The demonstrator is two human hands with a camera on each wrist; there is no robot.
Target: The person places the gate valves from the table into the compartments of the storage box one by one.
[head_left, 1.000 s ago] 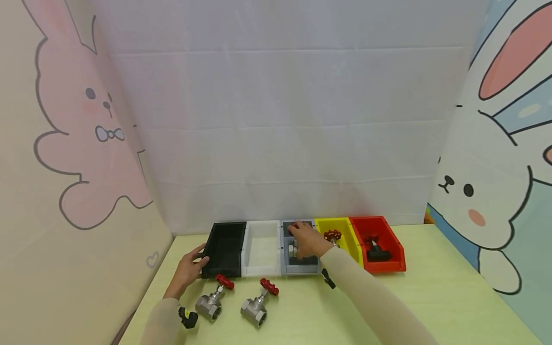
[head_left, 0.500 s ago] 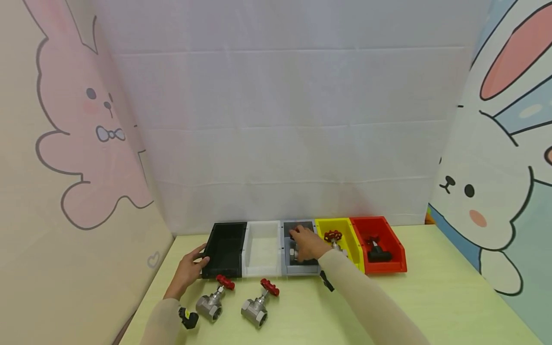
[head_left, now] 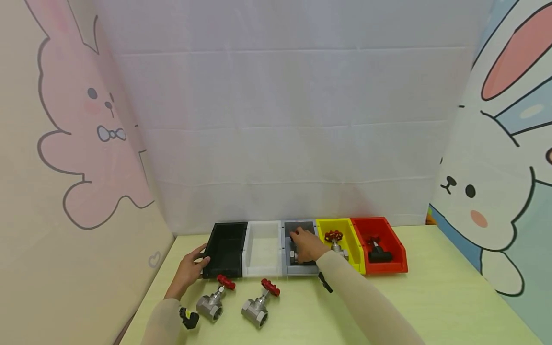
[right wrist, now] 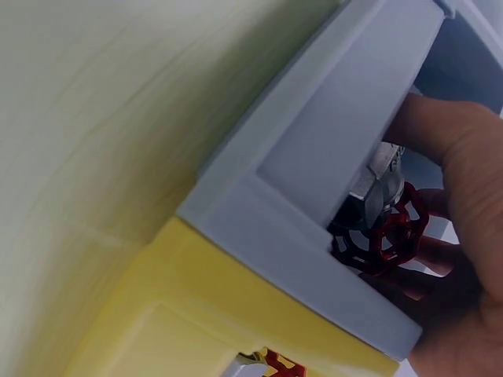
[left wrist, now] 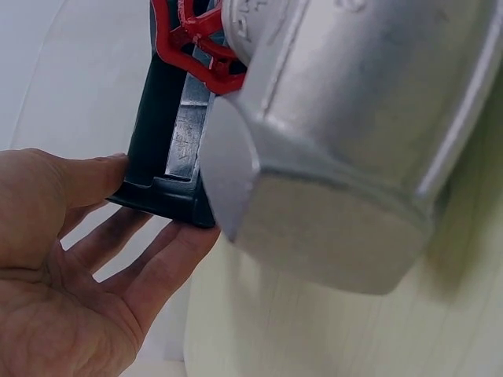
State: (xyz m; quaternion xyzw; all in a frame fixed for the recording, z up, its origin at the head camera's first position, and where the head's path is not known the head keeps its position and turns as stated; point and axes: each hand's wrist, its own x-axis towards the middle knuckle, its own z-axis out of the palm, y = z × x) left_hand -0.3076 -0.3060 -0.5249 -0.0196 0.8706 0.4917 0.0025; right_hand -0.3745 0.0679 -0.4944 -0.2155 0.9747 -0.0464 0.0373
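My left hand (head_left: 186,272) grips the left edge of the black bin (head_left: 222,261); its thumb lies over the rim and its fingers reach underneath in the left wrist view. Inside the grey bin (head_left: 300,270), my right hand (head_left: 308,245) holds a metal valve (right wrist: 383,184) with a red handwheel, its fingers partly hidden behind the wheel. Two similar steel valves with red handwheels lie on the table, a left one (head_left: 210,305) and a right one (head_left: 255,311). The left one looms large in the left wrist view.
Between the black and grey bins sits a white bin (head_left: 263,271). A yellow bin (head_left: 357,251) contains a red-wheeled valve (head_left: 334,235). At the row's right end, a red bin (head_left: 400,258) holds a black-handled fitting (head_left: 379,254). A white curtain (head_left: 276,143) hangs behind.
Inside the grey bin, my right hand has come slightly lower and nearer, along with the valve. The left hand keeps its place on the black bin.
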